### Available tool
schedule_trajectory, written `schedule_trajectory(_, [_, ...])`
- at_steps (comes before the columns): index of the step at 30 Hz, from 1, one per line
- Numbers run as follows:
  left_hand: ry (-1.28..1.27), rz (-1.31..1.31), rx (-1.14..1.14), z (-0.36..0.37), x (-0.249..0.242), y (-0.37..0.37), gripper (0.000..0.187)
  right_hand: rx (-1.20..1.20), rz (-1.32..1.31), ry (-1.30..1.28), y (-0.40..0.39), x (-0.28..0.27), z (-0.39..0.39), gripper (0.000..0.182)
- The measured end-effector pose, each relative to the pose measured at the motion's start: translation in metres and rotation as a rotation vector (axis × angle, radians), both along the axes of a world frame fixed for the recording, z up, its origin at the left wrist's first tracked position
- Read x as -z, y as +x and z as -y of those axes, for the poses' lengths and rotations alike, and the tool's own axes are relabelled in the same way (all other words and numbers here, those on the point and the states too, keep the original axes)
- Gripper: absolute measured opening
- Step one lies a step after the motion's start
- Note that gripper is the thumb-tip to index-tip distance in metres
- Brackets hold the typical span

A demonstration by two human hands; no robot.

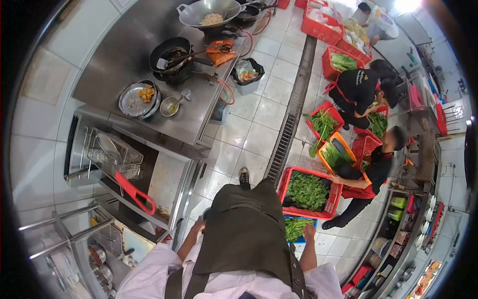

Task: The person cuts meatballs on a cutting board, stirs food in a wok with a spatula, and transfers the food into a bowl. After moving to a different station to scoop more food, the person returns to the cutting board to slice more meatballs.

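My left hand [199,225] is low at my left side, partly hidden by the dark apron [239,234]. Its fingers curl beside a dark, rounded thing [206,214], only a sliver of which shows; I cannot tell what it is. My right hand [308,231] hangs on the other side with its fingers curled in. It overlaps the right end of a blue crate [300,241] of leafy greens [296,227]. Just ahead of that hand, a red crate [326,215] holds dark green leaves [307,191].
A person [371,172] grips the red crate's far side; another person [359,89] bends over crates beyond. To the left runs a steel counter [199,107] with woks [172,55] and a strainer [134,99]. A red-handled fryer basket [117,154] sits nearer. A drain grate [291,124] crosses the tiles.
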State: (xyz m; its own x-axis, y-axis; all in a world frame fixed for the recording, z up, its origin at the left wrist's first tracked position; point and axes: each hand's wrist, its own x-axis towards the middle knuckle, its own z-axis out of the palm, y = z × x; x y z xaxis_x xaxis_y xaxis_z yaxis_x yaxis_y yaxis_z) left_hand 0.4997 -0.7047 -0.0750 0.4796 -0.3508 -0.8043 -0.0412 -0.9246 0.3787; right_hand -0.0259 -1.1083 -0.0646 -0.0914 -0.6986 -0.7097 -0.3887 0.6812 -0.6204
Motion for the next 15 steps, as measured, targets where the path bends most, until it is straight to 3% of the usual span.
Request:
schedule_trajectory(2, [-0.041, 0.14, 0.194, 0.046, 0.006, 0.027, 0.063, 0.171, 0.09, 0.161, -0.024, -0.009, -0.039, 0.024])
schedule_trajectory(6, [0.114, 0.017, 0.069, 0.127, 0.004, 0.073, 0.069, 0.033, -0.072, 0.456, 0.007, -0.029, -0.041, 0.026])
schedule_trajectory(9, [0.281, 0.078, 0.167, 0.21, -0.075, 0.087, 0.064, -0.166, -0.102, 0.516, 0.053, -0.011, 0.036, 0.032])
schedule_trajectory(12, [0.21, -0.074, -0.248, 0.223, -0.007, 0.093, 0.057, -0.47, -0.125, 0.431, 0.117, 0.032, 0.175, 0.04])
schedule_trajectory(15, [0.044, -0.342, -0.742, 0.285, -0.018, 0.087, 0.049, -0.906, -0.19, 0.143, 0.222, 0.093, 0.374, 0.049])
